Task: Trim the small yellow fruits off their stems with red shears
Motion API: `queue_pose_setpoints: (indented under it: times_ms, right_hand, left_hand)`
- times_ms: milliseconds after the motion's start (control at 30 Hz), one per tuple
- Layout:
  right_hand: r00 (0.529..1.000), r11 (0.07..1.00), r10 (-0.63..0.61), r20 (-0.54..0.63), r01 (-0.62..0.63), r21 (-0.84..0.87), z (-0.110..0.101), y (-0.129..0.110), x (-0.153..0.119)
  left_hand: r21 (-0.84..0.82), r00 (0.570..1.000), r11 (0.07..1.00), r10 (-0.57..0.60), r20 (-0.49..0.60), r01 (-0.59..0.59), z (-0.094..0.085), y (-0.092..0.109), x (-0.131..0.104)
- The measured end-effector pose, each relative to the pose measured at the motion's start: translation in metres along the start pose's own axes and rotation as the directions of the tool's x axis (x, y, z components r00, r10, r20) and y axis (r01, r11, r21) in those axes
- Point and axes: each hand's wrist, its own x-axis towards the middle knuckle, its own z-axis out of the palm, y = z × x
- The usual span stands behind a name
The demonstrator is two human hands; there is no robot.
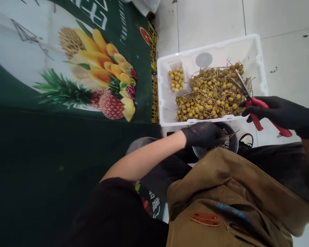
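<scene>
My right hand [275, 111], in a black glove, grips pruning shears [256, 115] by their red handles. The shears' blades stand apart above the right end of a heap of longans [209, 102] on thin brown stems. My left hand [204, 134], gloved in black too, is curled over a dark bucket [233, 137] below the crate's near side. Bare twigs [225, 137] show beside its fingers; whether they are in its grasp is hidden. The longans lie in a white plastic crate [170, 118]. A clear plastic punnet [186, 85] of loose longans sits in its left corner.
Left of the crate stand yellow plastic crates [154, 96] beneath a green printed cover [144, 113] with fruit pictures. A brown apron [221, 192] covers my lap. Pale floor tiles [208, 20] lie beyond the crate, and a shoe [246, 140] shows near the bucket.
</scene>
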Motion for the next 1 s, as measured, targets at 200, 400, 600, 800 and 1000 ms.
queue_pose_setpoints:
  times_ms: [200,400,600,800,1000]
  right_hand:
    - [0.992,0.990,0.039,-0.122,-0.022,0.136,0.016,-0.002,0.019]
    - [0.993,0.970,0.112,-0.033,-0.102,0.219,0.035,0.003,0.030]
    - [0.992,0.978,0.125,-0.022,-0.119,0.171,0.027,0.006,0.023]
    - [0.994,0.970,0.111,-0.012,-0.106,0.218,0.024,0.003,0.015]
    - [0.997,0.918,0.077,-0.005,-0.069,0.391,0.027,-0.006,0.014]
  left_hand:
    - [0.255,0.873,0.872,-0.308,-0.379,0.418,-0.056,-0.054,0.049]
    - [0.234,0.931,0.933,-0.195,-0.308,0.273,-0.044,-0.102,0.088]
    - [-0.126,0.775,0.992,-0.083,-0.627,0.005,-0.066,-0.121,0.076]
    - [-0.288,0.785,0.926,0.015,-0.620,-0.245,-0.092,-0.104,0.049]
    - [-0.292,0.815,0.909,0.082,-0.574,-0.297,-0.088,-0.092,0.036]
